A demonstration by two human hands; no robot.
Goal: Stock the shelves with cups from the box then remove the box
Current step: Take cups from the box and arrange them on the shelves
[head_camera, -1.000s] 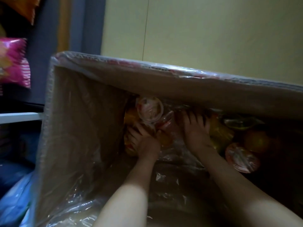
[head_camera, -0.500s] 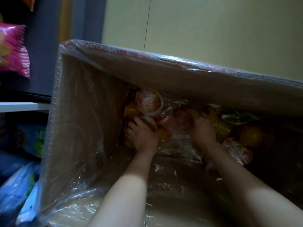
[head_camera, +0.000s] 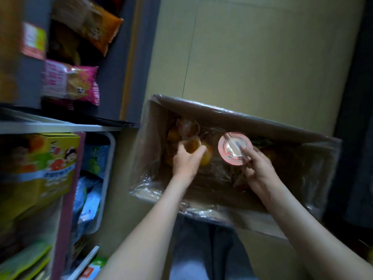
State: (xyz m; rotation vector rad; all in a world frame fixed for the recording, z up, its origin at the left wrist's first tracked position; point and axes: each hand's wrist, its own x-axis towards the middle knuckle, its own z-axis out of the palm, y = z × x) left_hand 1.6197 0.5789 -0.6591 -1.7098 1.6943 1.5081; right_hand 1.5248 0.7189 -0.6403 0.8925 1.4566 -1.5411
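An open cardboard box (head_camera: pixel 232 116) lined with clear plastic stands on the floor ahead of me. Several fruit cups lie at its far left end. My left hand (head_camera: pixel 186 160) grips an orange cup (head_camera: pixel 206 156) down among them, below another clear cup (head_camera: pixel 189 128). My right hand (head_camera: pixel 259 168) holds a cup with a pink-rimmed foil lid (head_camera: pixel 235 148) raised near the box's middle, lid facing me. More cups sit dim in the right part of the box.
Shelves (head_camera: pixel 60 126) stand at my left with snack bags (head_camera: pixel 70 81), a yellow carton (head_camera: pixel 40 168) and blue packets (head_camera: pixel 90 188) below. A pale wall panel (head_camera: pixel 262 57) rises behind the box. My legs show under the box's near edge.
The view has pulled back and swung left, showing the shelves. My right hand has lifted a pink-lidded cup out of the pile. My left hand stays low among the cups at the left end.
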